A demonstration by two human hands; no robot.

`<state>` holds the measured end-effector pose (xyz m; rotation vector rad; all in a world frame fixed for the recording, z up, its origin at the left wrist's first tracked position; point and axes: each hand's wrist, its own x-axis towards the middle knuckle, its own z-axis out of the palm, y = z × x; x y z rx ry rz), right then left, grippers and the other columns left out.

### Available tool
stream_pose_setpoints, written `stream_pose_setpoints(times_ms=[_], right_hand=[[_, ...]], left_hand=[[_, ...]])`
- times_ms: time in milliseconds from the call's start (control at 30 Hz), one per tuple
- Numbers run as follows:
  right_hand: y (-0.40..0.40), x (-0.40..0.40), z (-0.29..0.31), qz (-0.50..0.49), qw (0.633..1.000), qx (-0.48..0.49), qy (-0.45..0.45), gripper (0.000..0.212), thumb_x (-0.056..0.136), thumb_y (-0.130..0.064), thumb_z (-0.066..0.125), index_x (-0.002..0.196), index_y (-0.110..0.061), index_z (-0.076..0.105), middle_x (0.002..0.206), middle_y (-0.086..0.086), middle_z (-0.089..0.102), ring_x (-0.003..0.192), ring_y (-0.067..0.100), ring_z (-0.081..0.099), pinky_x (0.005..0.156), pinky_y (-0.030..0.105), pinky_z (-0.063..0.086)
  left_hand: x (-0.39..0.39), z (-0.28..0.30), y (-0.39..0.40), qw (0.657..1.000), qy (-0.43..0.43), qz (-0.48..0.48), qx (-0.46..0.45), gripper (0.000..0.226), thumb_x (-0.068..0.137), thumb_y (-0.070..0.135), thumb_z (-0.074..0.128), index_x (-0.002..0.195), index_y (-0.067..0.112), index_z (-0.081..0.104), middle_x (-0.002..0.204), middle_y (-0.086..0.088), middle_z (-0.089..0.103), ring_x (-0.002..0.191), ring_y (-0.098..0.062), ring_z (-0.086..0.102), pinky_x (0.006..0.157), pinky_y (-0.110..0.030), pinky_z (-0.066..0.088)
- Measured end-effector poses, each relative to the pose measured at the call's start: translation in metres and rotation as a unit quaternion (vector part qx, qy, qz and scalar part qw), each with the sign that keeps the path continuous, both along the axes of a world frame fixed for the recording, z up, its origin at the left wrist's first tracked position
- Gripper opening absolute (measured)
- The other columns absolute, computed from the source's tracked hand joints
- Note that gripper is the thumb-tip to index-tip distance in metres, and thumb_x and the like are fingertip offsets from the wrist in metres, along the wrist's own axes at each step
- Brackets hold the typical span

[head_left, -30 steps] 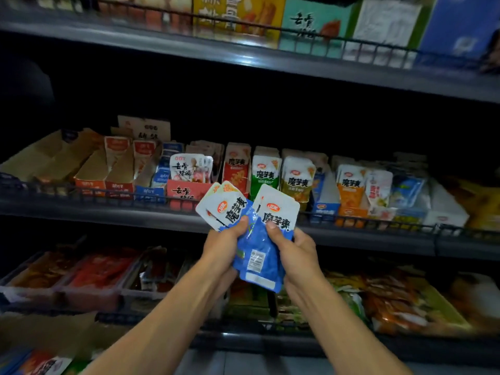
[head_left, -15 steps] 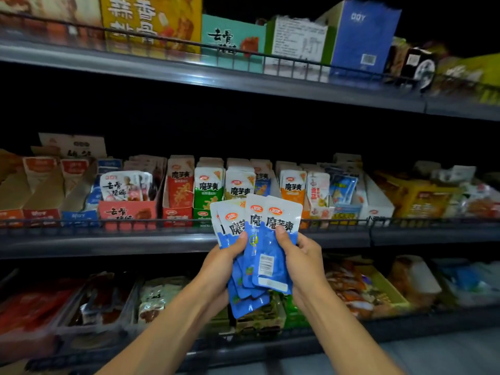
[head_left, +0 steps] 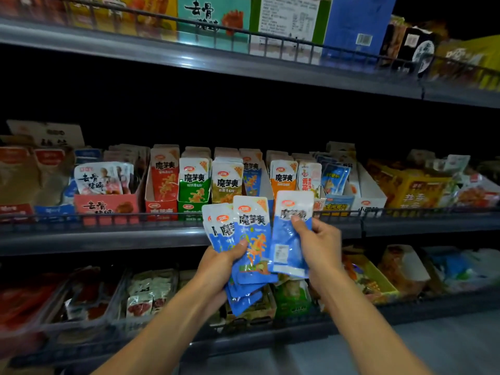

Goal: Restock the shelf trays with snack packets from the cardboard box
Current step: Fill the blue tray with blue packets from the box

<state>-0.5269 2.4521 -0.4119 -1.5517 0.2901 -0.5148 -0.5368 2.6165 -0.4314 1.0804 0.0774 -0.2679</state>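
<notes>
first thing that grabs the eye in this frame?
The blue snack packets, front and centre before the middle shelf: the left hand holds a fanned bunch, and the right hand pinches a single packet just beside it. Behind them, a row of upright packets in trays stands along the middle shelf.

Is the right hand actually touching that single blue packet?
Touching. The head view shows the right hand pinching the single blue packet, thumb pressed on its front, held slightly apart from the fanned blue packets in the left hand.
</notes>
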Motion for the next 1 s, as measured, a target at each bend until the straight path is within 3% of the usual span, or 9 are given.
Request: stream_pose_setpoints(times_ms=[100,167,233,300,367,467,633,800,1000], right_hand=[[-0.008,-0.001,0.005,-0.026,0.976,-0.208,-0.063,0.032,0.094,-0.025,0.064,0.064,-0.014,0.059,0.074,0.006,0.052,0.066,0.018,0.048,0.063,0.025,0.036],[0.007,-0.004,0.002,0.018,0.932,-0.356,-0.06,0.02,0.096,-0.027,0.06,0.091,-0.013,0.074,0.086,0.001,0.051,0.075,0.012,0.05,0.067,0.023,0.038],[0.026,-0.006,-0.009,0.114,0.909,-0.402,-0.012,0.032,0.1,-0.039,0.049,0.105,-0.017,0.071,0.095,-0.002,0.047,0.085,0.012,0.052,0.079,0.029,0.042],[0.032,-0.006,-0.016,0.171,0.927,-0.331,0.047,0.037,0.102,-0.045,0.041,0.101,-0.019,0.067,0.099,-0.007,0.044,0.09,0.009,0.052,0.085,0.027,0.04],[0.026,-0.002,-0.018,0.183,0.934,-0.301,0.056,0.026,0.1,-0.036,0.052,0.116,-0.022,0.067,0.102,-0.009,0.045,0.092,0.005,0.052,0.09,0.024,0.041],[0.013,0.003,-0.02,0.154,0.946,-0.28,0.06,0.038,0.085,-0.023,0.074,0.119,-0.033,0.06,0.112,-0.007,0.055,0.103,0.01,0.059,0.089,0.036,0.054],[0.012,0.006,-0.013,0.205,0.974,0.033,0.085,0.037,0.082,0.0,0.073,0.117,-0.006,0.062,0.1,0.01,0.075,0.09,0.027,0.073,0.083,0.048,0.059],[0.018,0.012,-0.017,0.12,0.988,0.076,0.057,0.016,0.084,0.001,0.071,0.099,-0.006,0.069,0.091,0.011,0.076,0.082,0.028,0.074,0.074,0.044,0.061],[0.02,0.02,-0.011,0.092,0.988,0.113,0.056,0.032,0.08,-0.004,0.077,0.109,-0.002,0.062,0.097,0.014,0.075,0.084,0.028,0.074,0.075,0.044,0.061]], left_hand=[[0.009,-0.008,0.001,0.999,0.007,0.035,0.017,0.015,0.096,0.008,0.058,0.109,0.006,0.065,0.094,-0.012,0.076,0.075,-0.027,0.074,0.061,-0.039,0.06],[0.011,-0.009,-0.005,1.0,0.009,0.027,0.003,0.018,0.096,0.008,0.057,0.113,0.005,0.064,0.098,-0.014,0.075,0.079,-0.028,0.074,0.067,-0.041,0.06],[0.009,-0.008,-0.013,0.999,0.022,0.01,-0.034,0.021,0.097,0.008,0.054,0.116,0.004,0.064,0.101,-0.016,0.074,0.082,-0.028,0.073,0.068,-0.04,0.061],[0.009,-0.01,-0.013,0.997,0.045,0.001,-0.068,0.026,0.098,0.01,0.052,0.122,0.004,0.062,0.11,-0.018,0.072,0.097,-0.034,0.07,0.077,-0.045,0.059],[0.01,-0.012,-0.006,0.994,0.063,-0.02,-0.088,0.032,0.099,0.015,0.051,0.128,0.004,0.059,0.118,-0.02,0.069,0.107,-0.04,0.065,0.082,-0.049,0.058],[0.011,-0.013,0.007,0.993,0.06,-0.079,-0.071,0.032,0.098,0.017,0.051,0.126,0.004,0.06,0.116,-0.02,0.07,0.096,-0.037,0.07,0.073,-0.045,0.06],[0.013,-0.012,0.007,0.992,0.032,-0.116,-0.029,0.028,0.092,0.005,0.057,0.119,0.003,0.063,0.108,-0.021,0.072,0.087,-0.036,0.073,0.072,-0.048,0.061],[0.017,-0.013,0.0,0.995,0.012,-0.099,-0.032,0.032,0.087,0.008,0.064,0.119,0.004,0.064,0.108,-0.019,0.072,0.086,-0.033,0.073,0.07,-0.045,0.061],[0.023,-0.009,-0.002,0.996,-0.025,-0.085,0.028,0.032,0.085,-0.01,0.062,0.114,0.001,0.065,0.1,-0.015,0.075,0.076,-0.026,0.074,0.063,-0.035,0.061]])
